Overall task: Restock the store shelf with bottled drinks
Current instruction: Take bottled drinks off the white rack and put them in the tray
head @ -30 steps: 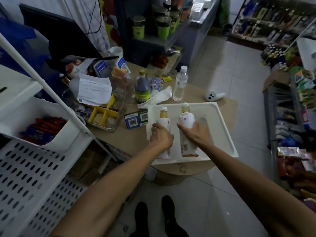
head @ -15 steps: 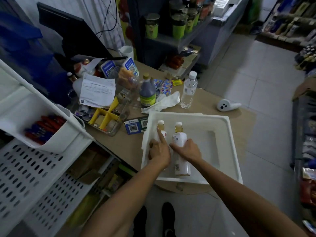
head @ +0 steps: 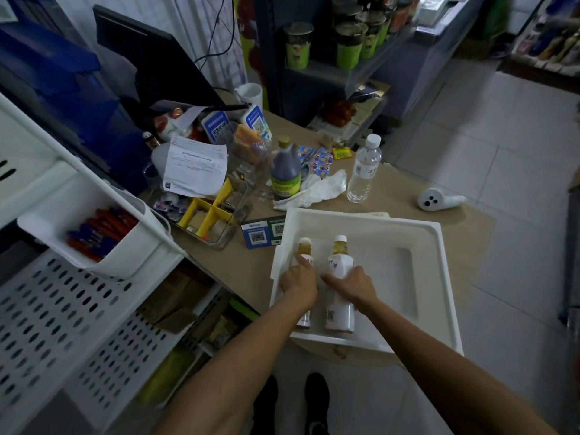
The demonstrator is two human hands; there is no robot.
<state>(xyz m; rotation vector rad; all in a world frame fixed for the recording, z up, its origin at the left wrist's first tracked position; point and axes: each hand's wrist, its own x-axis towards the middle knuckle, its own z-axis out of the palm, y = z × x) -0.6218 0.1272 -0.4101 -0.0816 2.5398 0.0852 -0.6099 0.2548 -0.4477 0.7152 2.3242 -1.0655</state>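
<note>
Bottles lie side by side in the white tray point(head: 408, 233) on the counter point(head: 405, 189), caps pointing away from the person. The left hand point(head: 299, 282) covers the left bottle point(head: 303, 248), index finger straight along it and the other fingers seemingly curled round its body. The right hand point(head: 354, 285) grips the right bottle point(head: 339, 262) around its middle.

No wording is legible. QR codes show on the card point(head: 263, 232) just beyond the left grip point(head: 299, 284), on two blue stands point(head: 216, 126) far beyond it, and on the right bottle point(head: 340, 265) under the right grip point(head: 354, 287). The left bottle point(head: 305, 248) has a blurred label.
</note>
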